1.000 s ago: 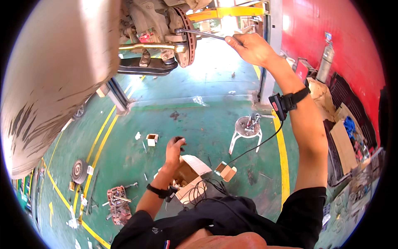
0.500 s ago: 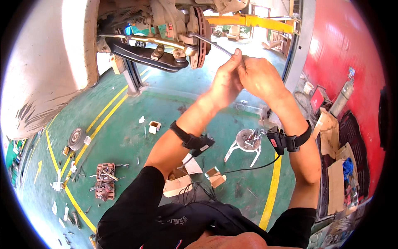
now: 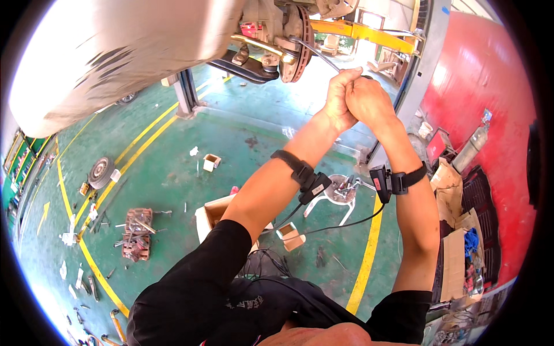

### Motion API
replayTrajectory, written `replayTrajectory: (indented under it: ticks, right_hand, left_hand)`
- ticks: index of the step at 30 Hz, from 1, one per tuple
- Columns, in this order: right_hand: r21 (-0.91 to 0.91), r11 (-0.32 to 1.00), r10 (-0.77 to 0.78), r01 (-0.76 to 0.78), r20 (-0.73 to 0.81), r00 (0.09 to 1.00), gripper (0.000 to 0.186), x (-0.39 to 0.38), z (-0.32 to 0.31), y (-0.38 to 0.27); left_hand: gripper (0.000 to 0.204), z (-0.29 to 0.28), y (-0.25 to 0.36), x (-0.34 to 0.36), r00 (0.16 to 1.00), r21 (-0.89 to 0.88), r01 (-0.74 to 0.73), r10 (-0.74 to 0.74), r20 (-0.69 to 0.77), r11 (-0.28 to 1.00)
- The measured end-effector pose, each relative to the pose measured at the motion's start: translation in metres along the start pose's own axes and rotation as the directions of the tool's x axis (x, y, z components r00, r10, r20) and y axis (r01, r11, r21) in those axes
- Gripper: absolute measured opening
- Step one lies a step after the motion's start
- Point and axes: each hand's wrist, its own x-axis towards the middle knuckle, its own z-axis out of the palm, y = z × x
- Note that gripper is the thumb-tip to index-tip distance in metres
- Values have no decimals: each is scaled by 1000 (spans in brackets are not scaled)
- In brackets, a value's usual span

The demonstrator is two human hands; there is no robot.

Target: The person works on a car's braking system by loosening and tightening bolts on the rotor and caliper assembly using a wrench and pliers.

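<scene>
Both my hands are clasped at the handle end of a steel wrench (image 3: 323,57). The fingers of my left hand (image 3: 340,101) are closed round it, and my right hand (image 3: 374,102) presses against the left from the right side. The far head of the wrench sits at the outer end of a gold-coloured rod (image 3: 259,46), beside a rusty brake disc (image 3: 303,46). Below the rod runs a black control arm (image 3: 245,69). My hands hide the end of the handle.
A pale, scratched car body panel (image 3: 133,52) hangs at the upper left. Behind the disc reaches a yellow lift arm (image 3: 375,36). On the green floor stand a white stool (image 3: 340,196) with tools, a toolbox (image 3: 137,233) and cardboard boxes (image 3: 291,236). A gas cylinder (image 3: 473,147) leans at the right.
The view has shifted, so the wheel parts sit further right and the body panel covers more. My hands stay clasped on the wrench and are now further right in view.
</scene>
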Motion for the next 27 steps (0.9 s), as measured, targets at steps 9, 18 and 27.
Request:
replayTrajectory:
  ticks: [9,18,27]
  right_hand:
    - [-114,990,81,-78,19,997,50,2,11,2]
    - [-110,985,130,-134,-37,991,45,-17,-8,-32]
    - [-394,919,41,-35,5,999,41,-23,-4,-59]
  left_hand:
    - [38,19,9,-15,999,23,50,-50,12,998]
    - [34,22,16,-37,996,32,76,-78,38,997]
    - [46,36,35,-72,970,-66,231,-235,-59,971]
